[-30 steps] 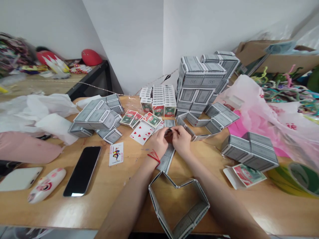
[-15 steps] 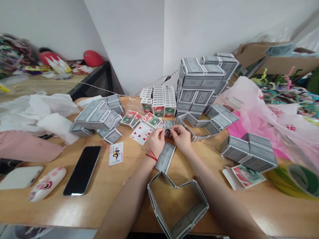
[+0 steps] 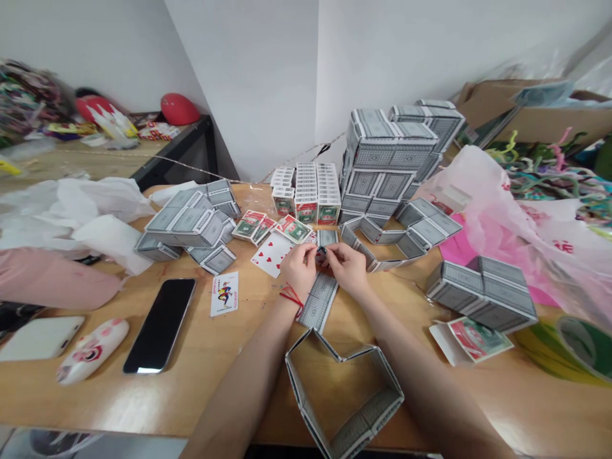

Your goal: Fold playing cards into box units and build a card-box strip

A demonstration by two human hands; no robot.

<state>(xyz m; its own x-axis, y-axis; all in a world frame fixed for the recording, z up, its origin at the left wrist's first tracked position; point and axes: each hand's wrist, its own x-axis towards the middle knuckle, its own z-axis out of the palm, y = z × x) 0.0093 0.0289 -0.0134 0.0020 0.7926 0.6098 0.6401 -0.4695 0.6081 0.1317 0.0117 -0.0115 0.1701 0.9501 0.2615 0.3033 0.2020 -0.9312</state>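
Note:
My left hand (image 3: pixel 299 273), with a red string at its wrist, and my right hand (image 3: pixel 349 266) meet over the table. Between their pinched fingertips is a small dark piece (image 3: pixel 322 250), too small to name. Grey-backed playing cards (image 3: pixel 319 301) lie in a strip below my fingers, partly covered by my hands. Closer to me, between my forearms, stands a heart-shaped frame of folded cards (image 3: pixel 299 382). A seven-of-hearts-like card (image 3: pixel 268 254) lies left of my left hand, and another card frame (image 3: pixel 377 258) sits just right of my right hand.
Behind stand stacked card boxes (image 3: pixel 306 191) and a tall card-block tower (image 3: pixel 392 153). Card blocks stand left (image 3: pixel 184 220) and right (image 3: pixel 482 290). A joker card (image 3: pixel 224 294), a phone (image 3: pixel 160 325), an opened card box (image 3: pixel 473 341) and a tape roll (image 3: pixel 564 347) lie around.
The view has shifted very slightly. Both hands stay almost in place, fingertips still pinched around the small dark piece, which looks slightly turned.

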